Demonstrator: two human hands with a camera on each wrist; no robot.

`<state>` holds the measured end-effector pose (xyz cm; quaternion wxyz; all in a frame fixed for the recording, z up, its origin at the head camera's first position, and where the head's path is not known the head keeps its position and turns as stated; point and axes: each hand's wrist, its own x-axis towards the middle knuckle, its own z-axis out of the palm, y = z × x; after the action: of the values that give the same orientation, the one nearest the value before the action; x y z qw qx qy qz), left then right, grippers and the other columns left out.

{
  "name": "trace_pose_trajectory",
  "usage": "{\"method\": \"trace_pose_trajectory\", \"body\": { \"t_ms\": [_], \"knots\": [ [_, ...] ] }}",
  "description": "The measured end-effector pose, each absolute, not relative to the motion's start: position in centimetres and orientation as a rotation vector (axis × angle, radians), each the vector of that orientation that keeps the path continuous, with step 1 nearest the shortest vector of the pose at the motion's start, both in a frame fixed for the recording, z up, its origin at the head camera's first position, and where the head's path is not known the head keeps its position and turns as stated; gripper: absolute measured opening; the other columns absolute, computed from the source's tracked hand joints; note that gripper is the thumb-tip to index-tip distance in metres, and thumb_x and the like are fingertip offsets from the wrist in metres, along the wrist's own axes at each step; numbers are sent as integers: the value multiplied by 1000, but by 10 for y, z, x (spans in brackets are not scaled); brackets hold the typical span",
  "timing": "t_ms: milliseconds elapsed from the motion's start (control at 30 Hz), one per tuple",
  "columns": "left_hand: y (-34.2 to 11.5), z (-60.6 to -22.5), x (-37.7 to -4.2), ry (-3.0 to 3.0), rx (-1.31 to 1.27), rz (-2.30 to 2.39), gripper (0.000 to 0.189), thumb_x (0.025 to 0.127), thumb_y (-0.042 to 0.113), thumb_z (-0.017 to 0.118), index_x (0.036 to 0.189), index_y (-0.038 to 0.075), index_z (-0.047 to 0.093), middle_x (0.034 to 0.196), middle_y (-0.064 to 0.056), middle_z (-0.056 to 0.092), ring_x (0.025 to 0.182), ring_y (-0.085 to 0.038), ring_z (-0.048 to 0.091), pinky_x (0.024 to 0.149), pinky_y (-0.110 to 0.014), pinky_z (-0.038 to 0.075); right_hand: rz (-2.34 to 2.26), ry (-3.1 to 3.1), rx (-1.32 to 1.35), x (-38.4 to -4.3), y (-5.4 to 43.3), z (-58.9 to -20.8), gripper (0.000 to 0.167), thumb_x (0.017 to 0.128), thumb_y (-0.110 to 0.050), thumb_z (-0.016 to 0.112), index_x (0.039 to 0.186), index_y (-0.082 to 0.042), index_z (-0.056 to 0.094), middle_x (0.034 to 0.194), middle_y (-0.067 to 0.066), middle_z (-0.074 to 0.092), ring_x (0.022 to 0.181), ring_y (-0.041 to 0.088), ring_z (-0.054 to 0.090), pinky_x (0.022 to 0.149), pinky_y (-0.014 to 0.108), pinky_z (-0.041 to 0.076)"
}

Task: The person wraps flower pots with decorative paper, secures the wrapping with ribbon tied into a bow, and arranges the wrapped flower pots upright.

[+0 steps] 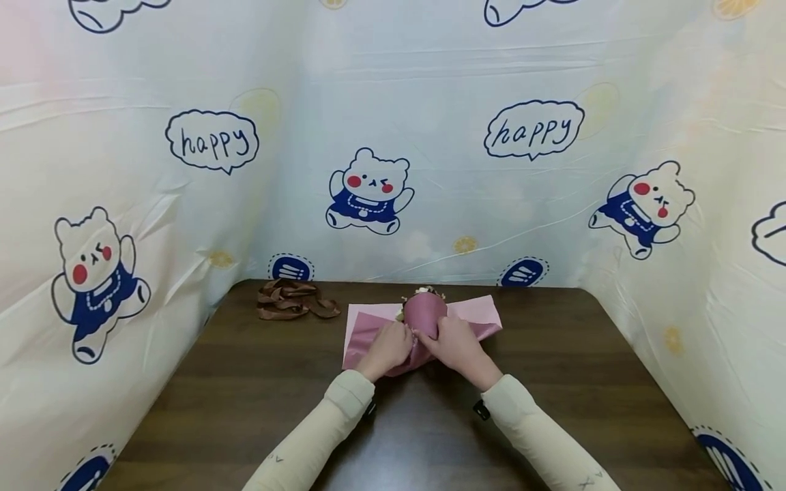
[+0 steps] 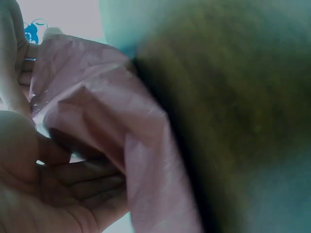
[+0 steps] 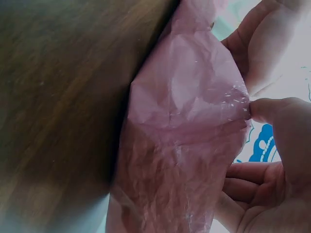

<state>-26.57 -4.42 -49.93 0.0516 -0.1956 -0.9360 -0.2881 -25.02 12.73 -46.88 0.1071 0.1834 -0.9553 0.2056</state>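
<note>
On the table lies pink wrapping paper (image 1: 425,312), rolled in the middle around a small bunch of flowers (image 1: 424,291), of which only the tops show. My left hand (image 1: 391,346) pinches the paper's near edge left of the roll. In the left wrist view, its fingers (image 2: 92,182) bend in behind a fold. Close beside it, my right hand (image 1: 459,344) holds the roll's right side. The right wrist view shows its thumb (image 3: 272,110) pressing the paper edge, fingers behind. Paler pink sheet (image 1: 479,311) spreads out flat on both sides.
A loose heap of brown ribbon (image 1: 291,300) lies at the back left of the dark wooden table (image 1: 245,409). A printed cloth (image 1: 442,191) with bears hangs close behind the table and along both sides.
</note>
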Motion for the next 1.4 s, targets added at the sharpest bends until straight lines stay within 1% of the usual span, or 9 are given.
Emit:
{"method": "trace_pose_trajectory", "body": {
  "t_ms": [100, 167, 233, 400, 567, 767, 900, 1100, 1400],
  "knots": [
    [-44, -502, -265, -2829, -540, -931, 47, 107, 12, 39, 60, 13, 45, 57, -2, 44, 56, -19, 50, 57, -40, 49, 656, -2820, 506, -250, 128, -468, 44, 93, -44, 72, 73, -6, 61, 56, 2, 46, 49, 14, 47, 47, 28, 42],
    [-44, -503, -264, -2824, -502, -962, 50, 109, 17, 37, 59, 14, 44, 56, -1, 43, 55, -18, 50, 57, -39, 48, 687, -2836, 495, -250, 129, -469, 43, 93, -44, 72, 74, -6, 62, 55, 2, 47, 48, 14, 47, 47, 27, 42],
    [-44, -503, -262, -2836, -464, -990, 54, 110, 23, 35, 58, 15, 45, 54, 0, 43, 53, -18, 50, 57, -38, 48, 701, -2844, 495, -252, 130, -470, 42, 92, -45, 73, 78, -6, 65, 56, 1, 48, 50, 14, 48, 48, 26, 44],
    [-44, -500, -256, -2871, -409, -991, 59, 111, 33, 34, 57, 15, 48, 55, -2, 49, 55, -19, 54, 63, -40, 50, 719, -2816, 516, -253, 131, -473, 43, 89, -45, 76, 91, -3, 69, 59, -1, 49, 54, 13, 49, 53, 25, 47],
    [-46, -497, -254, -2893, -406, -986, 57, 111, 33, 35, 61, 13, 53, 60, -4, 54, 59, -21, 58, 65, -42, 52, 687, -2778, 541, -251, 132, -470, 43, 88, -47, 77, 83, -5, 66, 57, 0, 47, 54, 14, 47, 53, 27, 46],
    [-47, -495, -250, -2905, -380, -979, 56, 111, 34, 37, 61, 13, 52, 59, -4, 52, 57, -19, 55, 58, -38, 49, 629, -2808, 531, -250, 131, -468, 46, 89, -52, 74, 75, -10, 62, 54, -1, 45, 49, 13, 45, 49, 26, 43],
    [-47, -494, -251, -2902, -363, -975, 56, 110, 36, 38, 61, 13, 53, 59, -3, 52, 57, -18, 54, 56, -37, 47, 621, -2827, 530, -252, 131, -467, 46, 89, -52, 74, 71, -12, 59, 53, 0, 44, 47, 14, 45, 48, 26, 41],
    [-48, -496, -253, -2917, -408, -972, 57, 111, 35, 36, 62, 12, 54, 61, -6, 54, 56, -20, 54, 58, -39, 49, 629, -2811, 533, -255, 132, -466, 51, 87, -54, 74, 65, -13, 54, 52, 0, 44, 46, 14, 44, 46, 27, 39],
    [-50, -502, -256, -2904, -452, -1002, 59, 111, 35, 34, 60, 12, 53, 59, -5, 54, 59, -21, 59, 61, -39, 51, 699, -2834, 526, -262, 131, -467, 53, 89, -53, 71, 60, -11, 57, 50, 1, 45, 44, 15, 46, 44, 27, 42]
  ]
}}
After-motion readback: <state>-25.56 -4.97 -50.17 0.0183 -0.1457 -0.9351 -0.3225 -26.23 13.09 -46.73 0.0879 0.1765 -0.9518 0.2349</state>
